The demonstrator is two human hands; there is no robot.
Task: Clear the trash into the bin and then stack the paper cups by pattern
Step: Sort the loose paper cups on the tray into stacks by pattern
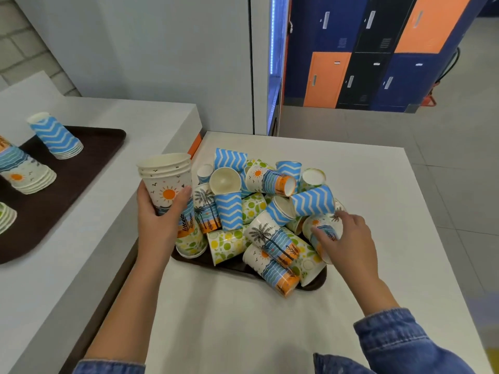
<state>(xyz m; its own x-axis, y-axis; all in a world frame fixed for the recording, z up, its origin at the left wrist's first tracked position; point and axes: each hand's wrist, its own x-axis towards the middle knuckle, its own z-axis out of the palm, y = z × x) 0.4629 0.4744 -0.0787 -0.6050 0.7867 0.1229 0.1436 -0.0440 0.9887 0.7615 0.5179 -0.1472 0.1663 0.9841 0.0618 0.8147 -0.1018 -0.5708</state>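
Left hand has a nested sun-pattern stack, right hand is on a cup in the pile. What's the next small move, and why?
Probably lift the sun-and-palm cup that the right hand is closing on, turn it upright and nest it into the stack in the left hand. Its print appears to match, the stack's mouth faces up and open, and the cup lies on its side at the pile's edge, seemingly free of the others.

cups [266, 240]: printed paper, matt
tray [314, 283]: dark brown plastic, faint sheen
surface [243, 319]: white, smooth, matt
sleeve [399, 344]: blue denim cloth

Blue, orange and black lockers [378, 49], possibly a red stand [429, 99] beside them.
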